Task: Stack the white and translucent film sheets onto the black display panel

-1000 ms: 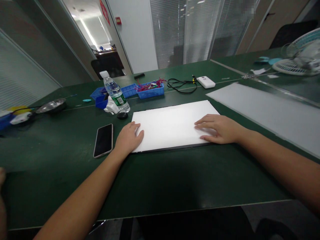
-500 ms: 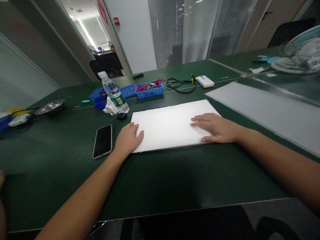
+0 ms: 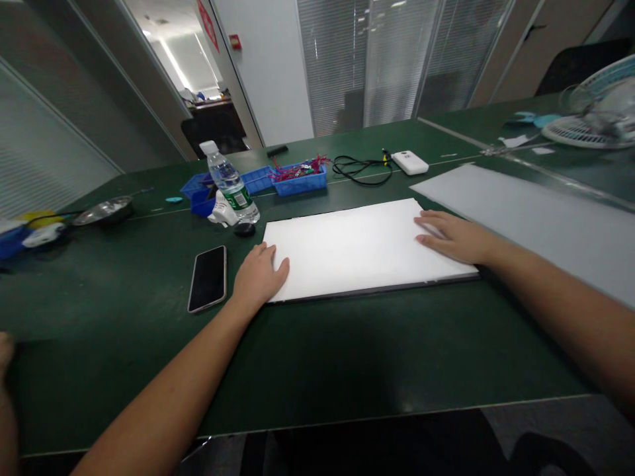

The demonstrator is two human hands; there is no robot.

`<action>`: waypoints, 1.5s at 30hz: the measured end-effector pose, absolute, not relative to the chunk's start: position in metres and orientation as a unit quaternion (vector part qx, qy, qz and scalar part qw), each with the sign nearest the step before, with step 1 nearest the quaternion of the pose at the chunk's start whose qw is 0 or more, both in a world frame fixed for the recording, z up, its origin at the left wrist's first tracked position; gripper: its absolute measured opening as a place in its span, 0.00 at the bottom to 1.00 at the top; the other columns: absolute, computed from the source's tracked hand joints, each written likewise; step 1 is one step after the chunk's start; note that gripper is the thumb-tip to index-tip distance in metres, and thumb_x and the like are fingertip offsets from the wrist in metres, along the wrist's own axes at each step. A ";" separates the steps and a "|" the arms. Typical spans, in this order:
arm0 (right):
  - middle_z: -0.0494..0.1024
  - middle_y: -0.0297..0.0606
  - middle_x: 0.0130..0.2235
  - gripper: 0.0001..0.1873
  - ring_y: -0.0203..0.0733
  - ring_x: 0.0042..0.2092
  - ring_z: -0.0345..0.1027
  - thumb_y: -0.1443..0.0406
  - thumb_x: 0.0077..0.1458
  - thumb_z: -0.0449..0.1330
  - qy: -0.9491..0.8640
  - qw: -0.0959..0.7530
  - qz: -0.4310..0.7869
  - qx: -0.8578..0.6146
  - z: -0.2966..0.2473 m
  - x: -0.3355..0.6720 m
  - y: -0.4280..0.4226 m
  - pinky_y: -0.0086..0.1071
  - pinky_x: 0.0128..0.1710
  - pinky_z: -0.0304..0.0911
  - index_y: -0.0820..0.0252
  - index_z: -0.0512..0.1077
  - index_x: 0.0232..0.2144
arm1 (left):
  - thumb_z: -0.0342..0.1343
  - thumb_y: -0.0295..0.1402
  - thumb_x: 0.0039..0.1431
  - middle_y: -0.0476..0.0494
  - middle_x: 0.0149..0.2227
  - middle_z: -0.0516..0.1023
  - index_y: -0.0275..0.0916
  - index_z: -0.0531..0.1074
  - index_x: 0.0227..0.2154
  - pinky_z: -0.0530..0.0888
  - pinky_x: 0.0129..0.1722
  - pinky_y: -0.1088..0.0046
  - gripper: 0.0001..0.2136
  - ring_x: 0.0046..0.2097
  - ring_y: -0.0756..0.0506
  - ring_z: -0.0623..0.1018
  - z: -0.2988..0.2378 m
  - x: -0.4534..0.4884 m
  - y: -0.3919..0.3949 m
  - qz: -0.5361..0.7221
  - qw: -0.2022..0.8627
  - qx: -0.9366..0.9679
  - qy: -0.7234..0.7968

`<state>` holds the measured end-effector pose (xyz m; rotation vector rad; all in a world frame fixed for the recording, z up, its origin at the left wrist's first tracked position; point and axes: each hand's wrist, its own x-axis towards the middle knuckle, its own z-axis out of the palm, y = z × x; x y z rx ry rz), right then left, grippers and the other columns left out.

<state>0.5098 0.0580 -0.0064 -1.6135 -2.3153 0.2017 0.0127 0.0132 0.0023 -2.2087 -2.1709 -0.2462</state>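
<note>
A white rectangular sheet (image 3: 347, 251) with a dark edge beneath it lies flat on the green table (image 3: 357, 357) in front of me. My left hand (image 3: 260, 277) rests on its left end, fingers on the surface and thumb apart. On the right end lies my right hand (image 3: 449, 238), fingers stretched out and spread. Neither hand grips anything. A phone (image 3: 208, 279) with a dark screen is beside my left hand, and a small black object (image 3: 245, 229) sits just beyond it.
Beyond the sheet stand a water bottle (image 3: 231, 185), a blue tray (image 3: 300, 183) of red wires, a coiled black cable (image 3: 360, 170) and a white box (image 3: 409, 162). A larger pale panel (image 3: 536, 221) lies right, near a fan (image 3: 590, 132). Another person's hand (image 3: 6, 350) shows far left.
My right hand has slid to the right, toward the sheet's right end, uncovering more of the white surface. My left hand stays on the left end. The view has shifted slightly.
</note>
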 end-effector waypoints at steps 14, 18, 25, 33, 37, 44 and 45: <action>0.66 0.49 0.76 0.44 0.66 0.78 0.56 0.37 0.70 0.52 -0.817 0.092 0.067 -0.565 -0.001 0.511 0.060 0.64 0.76 0.56 0.56 0.70 0.75 | 0.48 0.46 0.78 0.24 0.78 0.61 0.26 0.65 0.75 0.62 0.78 0.55 0.33 0.80 0.31 0.61 0.000 0.010 0.013 -0.041 0.014 -0.724 -0.688; 0.67 0.49 0.76 0.44 0.67 0.77 0.57 0.37 0.70 0.53 -0.815 0.102 0.067 -0.567 -0.002 0.511 0.060 0.64 0.76 0.55 0.56 0.70 0.74 | 0.47 0.46 0.78 0.24 0.78 0.62 0.26 0.65 0.74 0.62 0.78 0.54 0.33 0.80 0.31 0.62 0.000 0.010 0.013 -0.042 0.015 -0.727 -0.685; 0.67 0.50 0.75 0.42 0.66 0.77 0.57 0.38 0.70 0.53 -0.810 0.165 0.096 -0.555 -0.006 0.511 0.061 0.64 0.77 0.53 0.56 0.73 0.72 | 0.47 0.46 0.77 0.24 0.76 0.66 0.27 0.67 0.74 0.63 0.77 0.53 0.33 0.78 0.30 0.65 0.000 0.008 0.014 -0.056 0.030 -0.726 -0.684; 0.68 0.44 0.75 0.43 0.61 0.78 0.57 0.35 0.70 0.51 -0.798 0.210 0.127 -0.551 -0.009 0.511 0.066 0.63 0.79 0.50 0.50 0.72 0.73 | 0.46 0.48 0.78 0.26 0.77 0.65 0.30 0.67 0.74 0.63 0.77 0.50 0.33 0.77 0.28 0.66 0.000 0.007 0.016 -0.060 0.022 -0.718 -0.693; 0.68 0.42 0.75 0.44 0.62 0.77 0.58 0.33 0.70 0.49 -0.793 0.210 0.136 -0.556 -0.007 0.510 0.067 0.65 0.78 0.50 0.48 0.71 0.74 | 0.42 0.50 0.79 0.26 0.78 0.63 0.30 0.66 0.75 0.61 0.77 0.50 0.34 0.78 0.28 0.65 0.000 0.006 0.017 -0.061 0.003 -0.719 -0.692; 0.67 0.42 0.76 0.46 0.60 0.77 0.59 0.32 0.71 0.43 -0.793 0.204 0.122 -0.561 -0.004 0.509 0.065 0.62 0.78 0.52 0.48 0.68 0.76 | 0.39 0.54 0.79 0.28 0.81 0.55 0.33 0.60 0.79 0.59 0.78 0.48 0.38 0.80 0.27 0.58 -0.004 0.007 0.021 -0.037 -0.012 -0.715 -0.698; 0.67 0.42 0.76 0.47 0.60 0.76 0.60 0.32 0.71 0.42 -0.794 0.207 0.118 -0.560 -0.004 0.509 0.066 0.63 0.78 0.53 0.48 0.67 0.76 | 0.39 0.55 0.79 0.28 0.81 0.54 0.33 0.59 0.79 0.59 0.78 0.48 0.38 0.81 0.26 0.58 -0.005 0.007 0.021 -0.035 -0.009 -0.716 -0.697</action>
